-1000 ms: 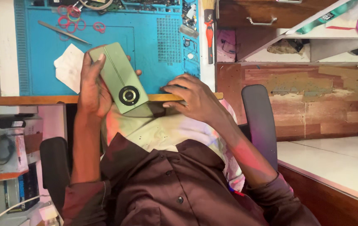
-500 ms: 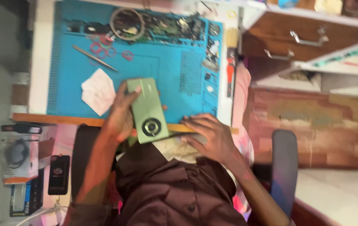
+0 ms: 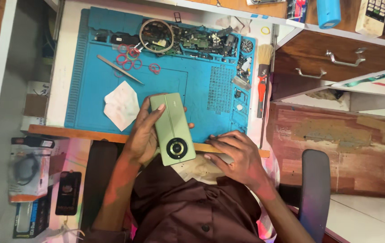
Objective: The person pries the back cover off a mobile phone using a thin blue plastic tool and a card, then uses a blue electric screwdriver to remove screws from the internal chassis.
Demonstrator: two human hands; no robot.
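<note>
over blue mat (image 3: pixel 192 90), left hand (image 3: pixel 143 135) still holds green phone (image 3: pixel 172 128), now lower.

You had bright, even light across the blue mat (image 3: pixel 89 90), with no hard shadows on it. A soft sheen ran along the back of the green phone (image 3: pixel 172 128), and the metal drawer handles (image 3: pixel 343 58) caught small glints. Pinkish colour fringing tinted the lower left and the edges of your right hand (image 3: pixel 237 155). The frame was fairly sharp at centre, softer toward the corners, where straight edges leaned.
</note>
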